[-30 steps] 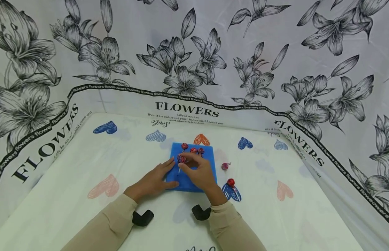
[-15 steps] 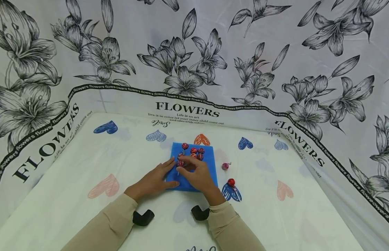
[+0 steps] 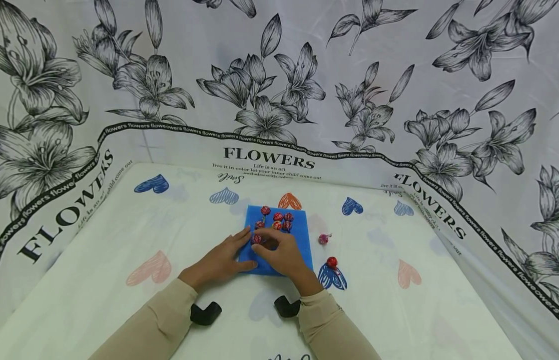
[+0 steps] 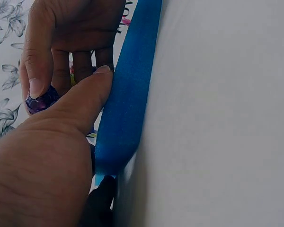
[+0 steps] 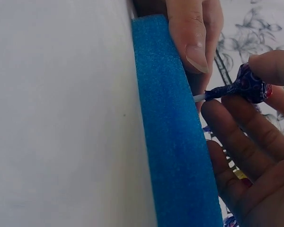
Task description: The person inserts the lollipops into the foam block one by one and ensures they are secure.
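Note:
A blue foam block (image 3: pixel 303 235) lies on the table in front of me. My left hand (image 3: pixel 221 259) rests on its left side with fingers straight, thumb along the near edge. Over the block's left part, my right hand (image 3: pixel 283 252) pinches a dark purple wrapped lollipop (image 3: pixel 256 239) between thumb and fingers. In the right wrist view the lollipop (image 5: pixel 253 85) has its white stick pointing down at the foam, the stick's end right at the surface. Several lollipops (image 3: pixel 277 216) stand upright in the block's far part, some partly hidden behind my right hand.
Right of the block lie a pink-purple lollipop (image 3: pixel 323 239) and a red lollipop (image 3: pixel 332 262). The tablecloth (image 3: pixel 374 310) is white with printed hearts. A flower-printed curtain (image 3: pixel 279 75) rises behind the table. Black wrist pieces (image 3: pixel 206 313) hang below both sleeves.
My right hand has brought the lollipop down and slightly toward me, onto the block's left part, uncovering standing lollipops behind it. The left hand has stayed in place.

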### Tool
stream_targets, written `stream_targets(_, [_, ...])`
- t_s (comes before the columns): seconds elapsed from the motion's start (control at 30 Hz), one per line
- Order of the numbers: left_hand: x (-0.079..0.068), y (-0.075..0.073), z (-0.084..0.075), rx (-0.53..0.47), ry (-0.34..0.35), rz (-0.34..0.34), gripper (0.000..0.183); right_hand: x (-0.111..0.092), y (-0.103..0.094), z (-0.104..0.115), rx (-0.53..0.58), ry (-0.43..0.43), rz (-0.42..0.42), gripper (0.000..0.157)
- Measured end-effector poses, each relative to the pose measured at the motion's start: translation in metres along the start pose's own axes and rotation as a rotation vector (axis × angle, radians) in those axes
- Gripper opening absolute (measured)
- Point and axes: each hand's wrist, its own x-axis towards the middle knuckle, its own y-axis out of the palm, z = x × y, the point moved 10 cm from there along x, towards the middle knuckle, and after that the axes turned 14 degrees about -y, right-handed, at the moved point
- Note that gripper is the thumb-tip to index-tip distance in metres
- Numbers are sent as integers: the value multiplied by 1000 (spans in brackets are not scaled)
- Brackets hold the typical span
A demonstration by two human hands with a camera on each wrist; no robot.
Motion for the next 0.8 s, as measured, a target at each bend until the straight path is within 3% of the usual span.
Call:
stream_targets(0.23, [0, 1, 0, 1, -6, 2, 90, -3, -1, -17, 7, -19, -9, 33])
stream_targets(0.4, [1, 2, 0, 15, -6, 0, 89, -4, -14, -28, -40, -25, -24, 34])
stream_targets(0.57, [1, 1, 1, 14, -26, 5, 89, -1, -41, -18, -129, -43, -77, 32])
stream_targets(0.67, [1, 1, 2, 15, -44, 9, 90, 4, -59, 5, -160, -38, -124, 31])
stream_targets(0.8, [2, 2, 2, 11, -49, 15, 90, 2, -87, 16, -197, -42, -187, 30])
